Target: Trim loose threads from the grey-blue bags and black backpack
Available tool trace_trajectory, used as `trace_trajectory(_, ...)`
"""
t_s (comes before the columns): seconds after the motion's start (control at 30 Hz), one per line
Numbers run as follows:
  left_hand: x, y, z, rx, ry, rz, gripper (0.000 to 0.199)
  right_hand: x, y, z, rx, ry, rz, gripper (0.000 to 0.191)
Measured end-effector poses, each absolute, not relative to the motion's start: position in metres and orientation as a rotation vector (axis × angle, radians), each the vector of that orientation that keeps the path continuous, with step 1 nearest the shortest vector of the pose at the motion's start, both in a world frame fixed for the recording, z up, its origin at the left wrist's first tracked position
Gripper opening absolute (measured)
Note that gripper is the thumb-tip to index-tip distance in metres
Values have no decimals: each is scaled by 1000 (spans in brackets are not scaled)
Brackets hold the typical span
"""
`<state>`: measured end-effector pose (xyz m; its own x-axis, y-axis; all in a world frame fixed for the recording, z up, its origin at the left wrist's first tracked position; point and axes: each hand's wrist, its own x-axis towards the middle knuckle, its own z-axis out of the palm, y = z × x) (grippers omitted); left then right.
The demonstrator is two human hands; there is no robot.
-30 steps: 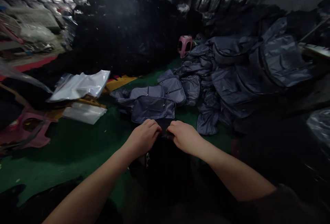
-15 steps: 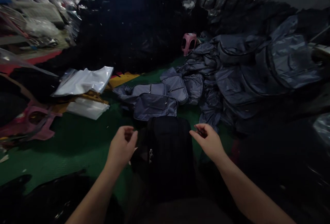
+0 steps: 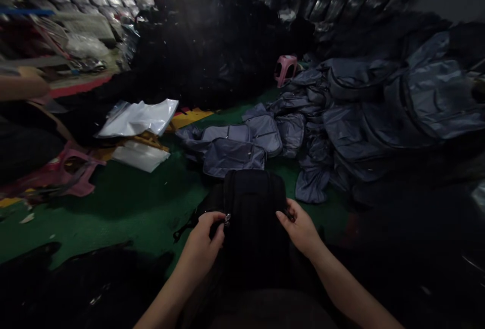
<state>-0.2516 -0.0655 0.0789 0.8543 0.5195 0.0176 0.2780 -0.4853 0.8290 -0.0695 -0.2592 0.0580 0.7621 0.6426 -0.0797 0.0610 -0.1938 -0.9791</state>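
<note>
A black fabric bag (image 3: 253, 218) lies in front of me on my lap or close to my body, its lower part lost in shadow. My left hand (image 3: 200, 245) is curled around the bag's left side, just below a metal zipper pull (image 3: 227, 219). My right hand (image 3: 299, 228) pinches the bag's right edge with thumb and fingers. A thin black strap (image 3: 184, 230) trails from the bag to the left.
Grey nylon bags (image 3: 379, 111) are heaped to the right on a green floor (image 3: 129, 213). White plastic sheets (image 3: 138, 119) and a pink stool (image 3: 286, 70) lie ahead. Another person's forearm (image 3: 22, 84) shows at far left. Black bags (image 3: 204, 51) are piled behind.
Both hands have moved from above the bag's top down to its sides and now grip it. The view has shifted slightly, and another person's forearm has appeared at the left.
</note>
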Motion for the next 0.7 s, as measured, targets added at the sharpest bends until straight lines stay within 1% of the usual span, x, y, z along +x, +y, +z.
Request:
trace_trajectory(0.1, -244, -64, 86, 1928, 658, 344, 21, -69, -262, 55, -1679, -583, 583, 43)
trace_trajectory(0.23, -223, -51, 93, 1919, 595, 416, 19, -66, -264, 52, -1661, -598, 602, 45)
trace_trajectory(0.43, -154, -9, 105, 1965, 537, 504, 18, -63, -266, 55, -1648, -628, 657, 48)
trace_trajectory(0.6, -87, 26, 91, 1844, 649, 415, 22, -61, -267, 51, -1631, -601, 641, 47)
trace_trajectory(0.7, -82, 32, 78, 1838, 738, 492, 30, -60, -270, 46, -1619, -567, 645, 47)
